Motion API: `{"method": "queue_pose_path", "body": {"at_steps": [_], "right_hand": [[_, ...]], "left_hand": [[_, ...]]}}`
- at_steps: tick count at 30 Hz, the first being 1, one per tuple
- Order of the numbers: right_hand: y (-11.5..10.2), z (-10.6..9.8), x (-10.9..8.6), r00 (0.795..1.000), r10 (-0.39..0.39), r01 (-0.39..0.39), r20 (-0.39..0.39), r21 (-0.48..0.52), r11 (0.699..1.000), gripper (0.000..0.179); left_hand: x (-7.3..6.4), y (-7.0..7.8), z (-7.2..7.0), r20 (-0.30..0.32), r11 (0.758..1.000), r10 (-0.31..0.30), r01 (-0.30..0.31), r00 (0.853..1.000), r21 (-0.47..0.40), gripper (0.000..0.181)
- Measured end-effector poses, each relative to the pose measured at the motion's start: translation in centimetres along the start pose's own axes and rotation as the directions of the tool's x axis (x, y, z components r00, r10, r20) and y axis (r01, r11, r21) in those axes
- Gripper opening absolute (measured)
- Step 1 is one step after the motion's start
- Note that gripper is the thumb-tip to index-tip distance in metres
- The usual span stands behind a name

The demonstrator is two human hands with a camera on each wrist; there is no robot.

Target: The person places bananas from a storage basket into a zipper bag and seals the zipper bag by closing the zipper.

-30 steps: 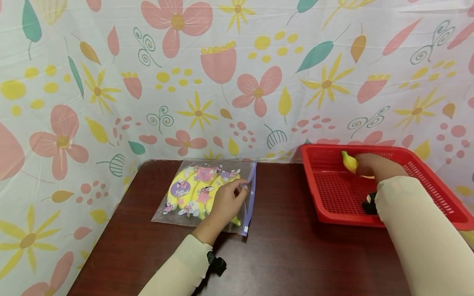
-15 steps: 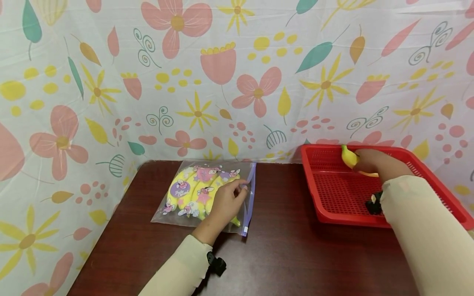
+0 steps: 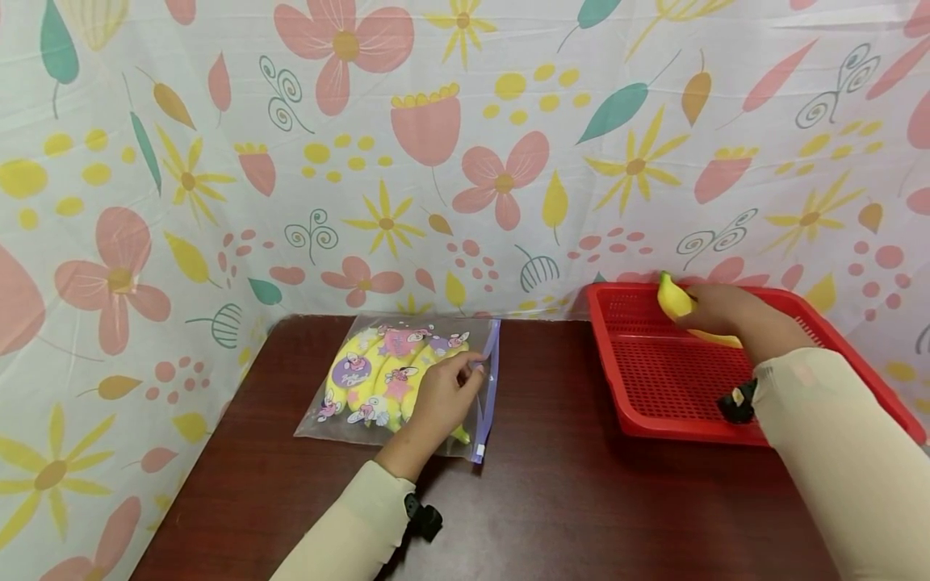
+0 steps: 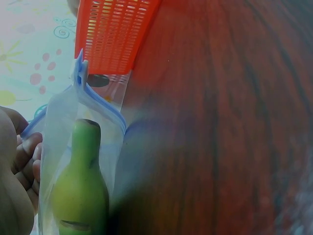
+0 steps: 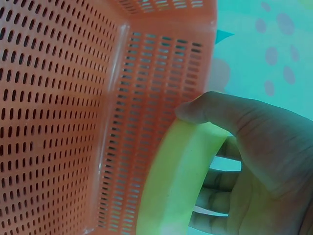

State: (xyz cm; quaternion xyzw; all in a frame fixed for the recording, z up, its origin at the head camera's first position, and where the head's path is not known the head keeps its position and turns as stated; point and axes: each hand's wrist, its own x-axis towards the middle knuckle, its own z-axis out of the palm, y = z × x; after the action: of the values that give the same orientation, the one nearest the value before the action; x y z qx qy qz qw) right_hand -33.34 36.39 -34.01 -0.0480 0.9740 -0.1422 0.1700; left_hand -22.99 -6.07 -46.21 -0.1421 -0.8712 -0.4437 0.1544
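Observation:
A clear zip bag [image 3: 388,387] with purple edging and cartoon prints lies on the table at the left, several yellow bananas inside. My left hand [image 3: 443,395] pinches the upper film of the bag beside its zip edge. In the left wrist view the bag's mouth gapes, and a green-tipped banana [image 4: 83,181] shows inside. Over the back of the red basket [image 3: 610,387], my right hand [image 3: 734,315] grips another banana [image 3: 676,303], its green stem pointing up and left. The right wrist view shows thumb and fingers around that banana [image 5: 178,171] beside the basket's slotted wall.
The basket stands at the right of the dark wooden table [image 3: 552,500], close to the back. A flower-printed cloth [image 3: 501,105] hangs behind the table and along its left side. Black camera mounts [image 3: 424,518] sit at both wrists.
My right hand has lifted the banana upward from inside the basket, to about its back rim, and shifted it slightly left. The left hand and the bag have stayed in place.

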Motion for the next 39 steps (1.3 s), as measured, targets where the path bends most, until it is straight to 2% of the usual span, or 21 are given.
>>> {"method": "queue_pose_path", "body": {"at_steps": [8, 14, 23, 32, 39], "right_hand": [[-1.2, -0.2, -0.8, 0.999, -0.032, 0.031, -0.016, -0.071, 0.997, 0.099], [-2.1, 0.0, -1.4, 0.997, -0.060, 0.055, -0.052, -0.090, 0.994, 0.094], [-3.5, 0.7, -2.5, 0.987, -0.112, 0.099, -0.116, -0.107, 0.989, 0.068], [-4.4, 1.5, -3.4, 0.980, -0.142, 0.125, -0.140, -0.124, 0.984, 0.067], [-5.6, 2.0, -4.3, 0.971, -0.164, 0.143, -0.171, -0.129, 0.981, 0.073]], "left_hand": [[0.0, 0.1, 0.0, 0.003, 1.000, -0.010, 0.010, 1.000, 0.004, 0.024], [0.0, 0.1, 0.0, 0.006, 1.000, -0.017, 0.017, 1.000, 0.003, 0.024], [-0.1, 0.4, -0.1, 0.008, 1.000, -0.012, 0.012, 1.000, 0.009, 0.025], [0.0, 0.5, -0.1, 0.013, 1.000, -0.017, 0.017, 1.000, 0.009, 0.025], [-0.1, 0.4, 0.0, 0.014, 1.000, -0.019, 0.019, 1.000, 0.008, 0.025]]}}
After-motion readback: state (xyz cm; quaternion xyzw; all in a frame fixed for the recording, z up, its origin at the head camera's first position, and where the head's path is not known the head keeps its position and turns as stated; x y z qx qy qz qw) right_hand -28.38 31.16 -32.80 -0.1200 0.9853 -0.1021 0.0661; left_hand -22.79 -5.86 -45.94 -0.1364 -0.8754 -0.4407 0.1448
